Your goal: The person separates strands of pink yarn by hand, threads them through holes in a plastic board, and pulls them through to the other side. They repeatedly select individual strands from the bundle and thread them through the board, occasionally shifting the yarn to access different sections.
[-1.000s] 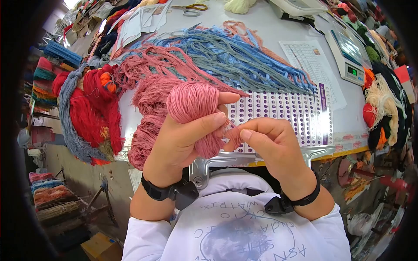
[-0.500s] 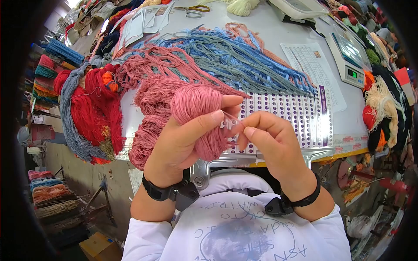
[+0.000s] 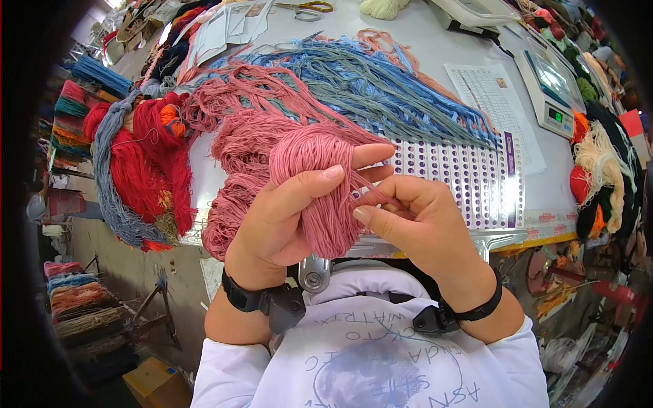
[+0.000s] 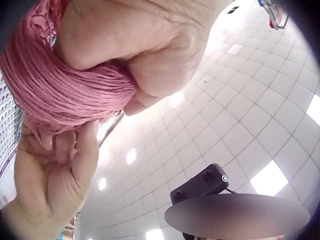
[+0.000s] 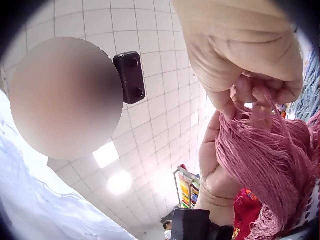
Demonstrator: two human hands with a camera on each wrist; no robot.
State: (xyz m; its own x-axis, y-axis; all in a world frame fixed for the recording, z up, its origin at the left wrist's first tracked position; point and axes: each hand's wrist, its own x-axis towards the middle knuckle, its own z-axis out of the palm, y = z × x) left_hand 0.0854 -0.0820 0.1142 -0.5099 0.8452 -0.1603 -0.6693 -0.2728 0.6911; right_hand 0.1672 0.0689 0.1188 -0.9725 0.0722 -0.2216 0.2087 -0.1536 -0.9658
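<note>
A thick bundle of pink yarn [image 3: 326, 197] is gripped in my left hand [image 3: 279, 211], the thumb lying across its front and a finger stretched out past its right side. My right hand [image 3: 425, 221] pinches several pink strands [image 3: 364, 194] at the bundle's right edge, thumb against fingers. From the left wrist view, the pink bundle [image 4: 70, 95] wraps under the left hand [image 4: 130, 40], with the right hand [image 4: 55, 170] close below it. In the right wrist view, strands rise from the bundle [image 5: 270, 150] into the curled right fingers [image 5: 242, 90].
More pink yarn [image 3: 245, 149] is heaped behind the left hand, beside blue and grey-green strands [image 3: 381, 81]. A white card with rows of purple holes [image 3: 469, 183] lies at right. Around it are a scale [image 3: 551, 102], paper sheets [image 3: 500, 102], scissors [image 3: 309, 9] and red yarn [image 3: 160, 156].
The pink bundle has turned in my left hand and now hangs longer, with the left index finger reaching farther right. My right hand has moved slightly left, closer to the bundle.
</note>
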